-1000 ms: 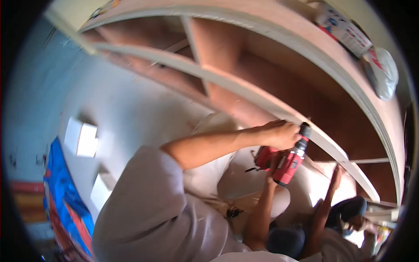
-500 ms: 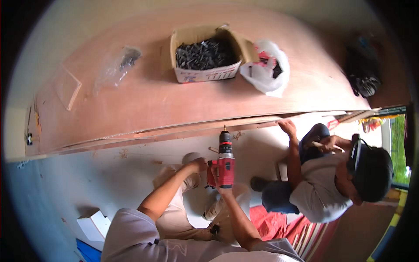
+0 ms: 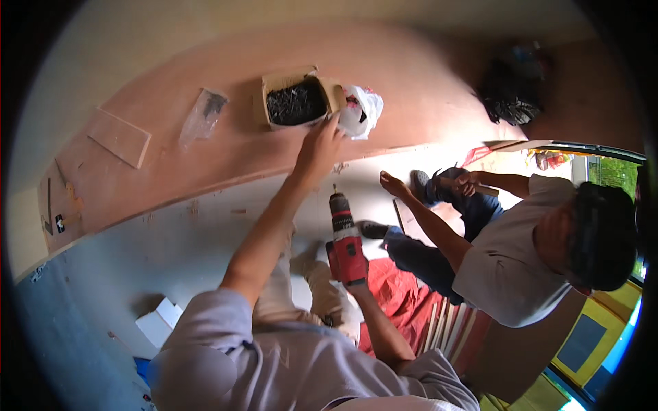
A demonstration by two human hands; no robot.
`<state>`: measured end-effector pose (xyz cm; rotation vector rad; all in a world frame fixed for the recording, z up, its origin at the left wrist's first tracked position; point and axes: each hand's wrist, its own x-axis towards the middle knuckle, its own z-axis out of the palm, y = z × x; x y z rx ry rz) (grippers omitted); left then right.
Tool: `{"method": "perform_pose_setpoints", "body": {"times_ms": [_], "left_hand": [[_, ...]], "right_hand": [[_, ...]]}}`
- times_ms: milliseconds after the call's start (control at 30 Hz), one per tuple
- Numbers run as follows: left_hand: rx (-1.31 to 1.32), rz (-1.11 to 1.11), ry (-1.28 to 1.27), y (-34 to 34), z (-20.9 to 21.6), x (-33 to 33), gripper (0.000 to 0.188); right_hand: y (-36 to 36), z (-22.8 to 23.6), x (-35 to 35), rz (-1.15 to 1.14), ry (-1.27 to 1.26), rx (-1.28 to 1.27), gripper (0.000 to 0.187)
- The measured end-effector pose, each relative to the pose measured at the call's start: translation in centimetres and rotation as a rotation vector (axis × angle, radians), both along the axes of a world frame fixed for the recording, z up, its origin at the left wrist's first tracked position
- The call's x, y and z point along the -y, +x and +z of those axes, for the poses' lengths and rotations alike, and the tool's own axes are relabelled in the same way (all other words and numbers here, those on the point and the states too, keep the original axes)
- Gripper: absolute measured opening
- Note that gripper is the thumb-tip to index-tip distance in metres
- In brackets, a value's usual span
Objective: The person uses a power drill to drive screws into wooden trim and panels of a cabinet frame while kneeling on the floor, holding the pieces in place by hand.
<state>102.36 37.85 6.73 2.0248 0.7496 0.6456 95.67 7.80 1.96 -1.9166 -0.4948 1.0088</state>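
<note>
My right hand (image 3: 359, 288) grips a red and black cordless drill (image 3: 348, 253), its bit pointing away from me. The drill's body hides most of those fingers. My left hand (image 3: 319, 147) reaches over the plywood surface (image 3: 226, 161), fingers stretched toward the gap between a cardboard box (image 3: 272, 103) and a white plastic bag (image 3: 370, 109). Many small black pieces, probably screws, fill the box (image 3: 296, 103). Whether my fingertips touch box or bag, I cannot tell.
A person (image 3: 507, 253) in a cap sits at the right, holding a wooden stick-like piece (image 3: 488, 190). A clear plastic packet (image 3: 204, 116), a thin board (image 3: 120, 137) and a black bag (image 3: 514, 103) lie on the plywood. Red sheeting (image 3: 397, 301) and wood strips (image 3: 449, 329) are on the floor.
My left hand has left the drill's side and moved forward to the box and bag. The drill has drawn back from the plywood's edge. My view has shifted; the person's near hand has left the edge.
</note>
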Motion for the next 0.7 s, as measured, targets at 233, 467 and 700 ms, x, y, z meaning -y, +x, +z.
{"method": "perform_pose_setpoints", "body": {"times_ms": [233,467,700], "left_hand": [[-0.109,0.007,-0.334,0.3,0.4,-1.9,0.029],[0.187,0.427,-0.951,8.0,-0.8,-4.2,0.024],[-0.276,0.006,-0.293,12.6,7.1,-3.5,0.029]], "right_hand": [[1.6,9.4,-2.7,0.031,-0.131,0.493,0.026],[9.2,10.4,-6.5,-0.143,0.075,0.188,0.035],[15.9,20.4,-11.9,-0.217,0.148,0.434,0.039]]}}
